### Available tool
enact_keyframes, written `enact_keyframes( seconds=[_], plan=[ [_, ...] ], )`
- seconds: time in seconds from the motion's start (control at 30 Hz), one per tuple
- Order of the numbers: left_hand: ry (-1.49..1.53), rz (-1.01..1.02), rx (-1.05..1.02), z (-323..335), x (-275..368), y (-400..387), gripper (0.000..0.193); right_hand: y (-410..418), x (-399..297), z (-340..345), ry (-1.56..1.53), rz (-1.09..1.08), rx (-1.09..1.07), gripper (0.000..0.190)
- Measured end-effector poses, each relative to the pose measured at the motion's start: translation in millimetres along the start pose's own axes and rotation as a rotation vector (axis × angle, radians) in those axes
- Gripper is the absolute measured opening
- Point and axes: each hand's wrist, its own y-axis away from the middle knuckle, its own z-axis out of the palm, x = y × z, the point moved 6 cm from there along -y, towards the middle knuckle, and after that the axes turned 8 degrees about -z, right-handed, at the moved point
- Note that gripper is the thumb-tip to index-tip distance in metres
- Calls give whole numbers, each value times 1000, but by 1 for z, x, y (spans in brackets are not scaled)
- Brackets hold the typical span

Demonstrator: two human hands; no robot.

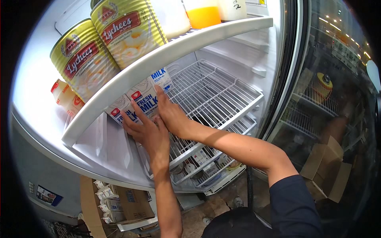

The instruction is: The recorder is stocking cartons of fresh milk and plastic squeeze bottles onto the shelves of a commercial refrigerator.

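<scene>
Milk cartons (pixel 146 99) stand side by side on a white wire shelf (pixel 220 92) inside an upright fridge, at its left side. My left hand (pixel 146 126) lies with spread fingers against the fronts of two of them. My right hand (pixel 171 113) touches the right side of the middle carton, its fingertips near the carton farther right (pixel 161 78). Both hands press on the cartons rather than wrap around them. The cartons' tops are partly hidden by the white front edge of the shelf above.
Lychee cans (pixel 128 32) and bottles (pixel 204 16) stand on the upper shelf (pixel 178 49), its curved edge just above my hands. Lower wire shelves hold packages. An open cardboard box of cartons (pixel 134 205) is below left. The glass door (pixel 321 119) is at right.
</scene>
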Motion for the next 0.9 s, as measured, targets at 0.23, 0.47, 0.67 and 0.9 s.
enact_keyframes(
  seconds=[0.23, 0.47, 0.67, 0.9],
  plan=[
    [-109, -27, -38, 4, 0, 3, 93, -37, 46, -16, -200, 128, -339, 79],
    [-181, 77, -136, 21, 29, -14, 102, -109, 188, 26, -228, 357, 159, 101],
    [-236, 84, -93, 25, 8, -15, 105, -99, 156, 31, -372, 231, 129, 98],
    [-162, 138, -68, 21, 22, -11, 106, -63, 133, -39, -101, 314, 108, 73]
  ],
)
